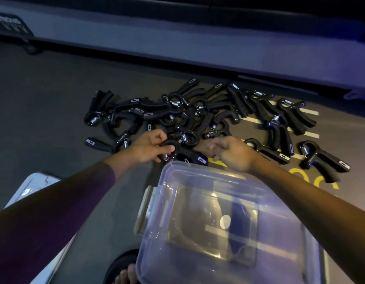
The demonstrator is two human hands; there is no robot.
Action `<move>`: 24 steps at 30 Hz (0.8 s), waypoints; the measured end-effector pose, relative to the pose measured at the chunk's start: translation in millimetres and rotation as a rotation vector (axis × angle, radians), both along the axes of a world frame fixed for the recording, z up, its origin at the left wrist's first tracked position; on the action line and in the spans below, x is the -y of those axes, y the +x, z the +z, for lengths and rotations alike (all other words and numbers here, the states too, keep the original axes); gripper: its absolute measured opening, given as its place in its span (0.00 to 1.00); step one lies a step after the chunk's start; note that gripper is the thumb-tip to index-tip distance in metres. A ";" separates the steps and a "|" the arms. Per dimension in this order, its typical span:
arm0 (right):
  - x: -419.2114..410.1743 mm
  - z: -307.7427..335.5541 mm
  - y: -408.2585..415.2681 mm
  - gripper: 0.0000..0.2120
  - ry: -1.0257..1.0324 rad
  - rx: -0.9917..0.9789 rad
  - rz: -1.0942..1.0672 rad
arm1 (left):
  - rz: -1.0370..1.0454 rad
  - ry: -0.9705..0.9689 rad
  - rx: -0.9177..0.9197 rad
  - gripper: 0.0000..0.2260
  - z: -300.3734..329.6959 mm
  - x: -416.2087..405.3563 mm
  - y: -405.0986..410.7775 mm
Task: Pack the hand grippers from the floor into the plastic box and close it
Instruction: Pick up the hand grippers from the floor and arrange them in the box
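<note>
**Hands reach from the clear box to the black pile**

Nearest is the see-through plastic box, smooth and shiny, with rounded corners. Just past its far rim, the left hand curls round a black hand gripper with a ring-shaped top. The right hand hangs loose, holding nothing. Beyond, many black hand grippers with silver coil springs lie heaped on the dark floor.

Scanning for anything legible: top left, a dark sign plate carries pale lettering, upside down to me and too blurred to spell out. I see yellow painted marks on the floor, curved shapes only partly showing. Small light tags on the hand grippers are too tiny to read.
</note>
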State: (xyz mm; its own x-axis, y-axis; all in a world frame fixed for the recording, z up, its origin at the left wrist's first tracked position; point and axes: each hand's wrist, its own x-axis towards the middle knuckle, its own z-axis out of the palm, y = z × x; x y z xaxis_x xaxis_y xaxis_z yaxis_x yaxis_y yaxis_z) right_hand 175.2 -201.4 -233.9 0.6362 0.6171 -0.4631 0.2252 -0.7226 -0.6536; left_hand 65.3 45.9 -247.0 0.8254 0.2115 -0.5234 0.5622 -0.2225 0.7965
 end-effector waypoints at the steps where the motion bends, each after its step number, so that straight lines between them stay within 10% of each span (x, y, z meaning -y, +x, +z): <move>1: 1.2 7.6 -4.8 0.07 0.025 0.042 -0.006 | 0.042 0.002 0.041 0.11 8.3 2.6 -2.8; 8: 16.9 75.3 -45.8 0.07 0.318 0.313 -0.105 | 0.224 -0.025 0.433 0.11 94.4 5.7 -19.3; 20: 73.5 131.1 -118.0 0.14 0.752 -0.614 -0.498 | -0.053 0.063 0.632 0.14 153.3 82.4 -96.2; 24: 77.0 115.6 -123.4 0.16 0.675 -0.660 -0.670 | -0.364 0.231 0.566 0.12 134.0 97.3 -115.1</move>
